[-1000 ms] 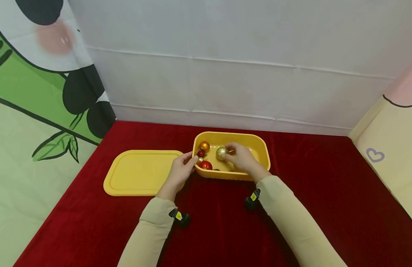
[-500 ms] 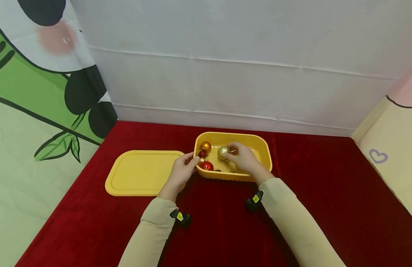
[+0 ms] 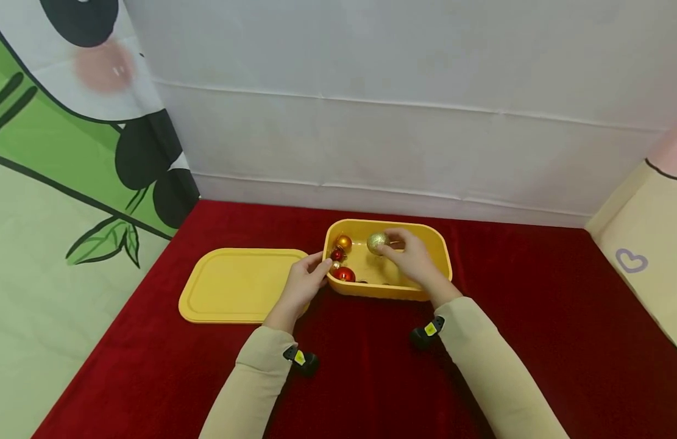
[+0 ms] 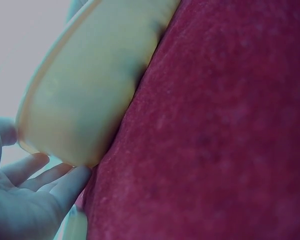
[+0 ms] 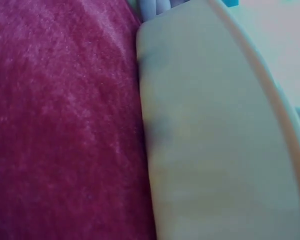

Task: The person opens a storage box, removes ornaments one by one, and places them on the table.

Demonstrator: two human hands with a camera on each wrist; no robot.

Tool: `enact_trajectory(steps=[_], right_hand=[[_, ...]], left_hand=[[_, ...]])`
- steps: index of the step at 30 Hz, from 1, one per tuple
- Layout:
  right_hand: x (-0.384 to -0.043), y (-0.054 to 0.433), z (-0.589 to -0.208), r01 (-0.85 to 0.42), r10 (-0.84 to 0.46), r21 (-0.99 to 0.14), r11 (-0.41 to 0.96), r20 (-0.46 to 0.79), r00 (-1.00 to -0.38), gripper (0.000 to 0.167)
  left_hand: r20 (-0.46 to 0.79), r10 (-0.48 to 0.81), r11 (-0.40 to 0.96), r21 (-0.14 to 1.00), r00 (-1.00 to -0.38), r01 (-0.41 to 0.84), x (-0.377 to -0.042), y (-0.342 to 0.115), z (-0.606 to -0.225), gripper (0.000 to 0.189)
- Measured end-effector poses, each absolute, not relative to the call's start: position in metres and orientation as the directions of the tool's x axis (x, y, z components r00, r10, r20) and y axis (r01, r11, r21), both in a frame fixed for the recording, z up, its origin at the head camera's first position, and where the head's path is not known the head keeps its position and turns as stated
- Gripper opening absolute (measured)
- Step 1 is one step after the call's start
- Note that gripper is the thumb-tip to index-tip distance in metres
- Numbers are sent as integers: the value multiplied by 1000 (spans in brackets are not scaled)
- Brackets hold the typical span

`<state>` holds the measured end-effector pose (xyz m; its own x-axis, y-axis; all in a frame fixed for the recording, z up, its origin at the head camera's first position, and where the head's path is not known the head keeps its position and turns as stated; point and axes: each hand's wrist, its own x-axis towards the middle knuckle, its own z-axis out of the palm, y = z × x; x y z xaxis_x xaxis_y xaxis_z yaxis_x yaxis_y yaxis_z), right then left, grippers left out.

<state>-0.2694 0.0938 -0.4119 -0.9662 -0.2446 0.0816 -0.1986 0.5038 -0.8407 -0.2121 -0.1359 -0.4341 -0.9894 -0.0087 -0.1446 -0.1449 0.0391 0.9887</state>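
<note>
Over there the right hand (image 3: 415,259), the nearer of the two, pinches the glittery gold ball (image 3: 377,244) at its left, over the floor of the yellow box (image 3: 379,292), whose long axis runs left to right, while the left hand (image 3: 300,285) grips the box's left end.

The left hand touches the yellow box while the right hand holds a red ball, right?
Not quite: the ball in the right hand is gold, not red, as the head view shows. The left hand does touch the yellow box.
</note>
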Motion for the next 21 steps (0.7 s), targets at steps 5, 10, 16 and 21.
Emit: enact_trajectory(steps=[5, 10, 16, 21], right_hand=[[-266, 100, -408, -224, -234, -840, 494, 119, -965, 50], [-261, 110, -404, -249, -217, -837, 487, 160, -963, 47], [-254, 124, -401, -258, -190, -836, 484, 188, -964, 46], [-248, 136, -402, -255, -153, -837, 484, 206, -967, 47]], left_hand=[[-147, 3, 23, 989, -989, -147, -211, -136, -433, 50], [-145, -7, 26, 989, -989, -145, -211, -136, -434, 49], [-119, -39, 38, 992, -992, -120, -211, -135, -435, 44], [-101, -66, 73, 992, -993, -106, -211, -134, -435, 42]])
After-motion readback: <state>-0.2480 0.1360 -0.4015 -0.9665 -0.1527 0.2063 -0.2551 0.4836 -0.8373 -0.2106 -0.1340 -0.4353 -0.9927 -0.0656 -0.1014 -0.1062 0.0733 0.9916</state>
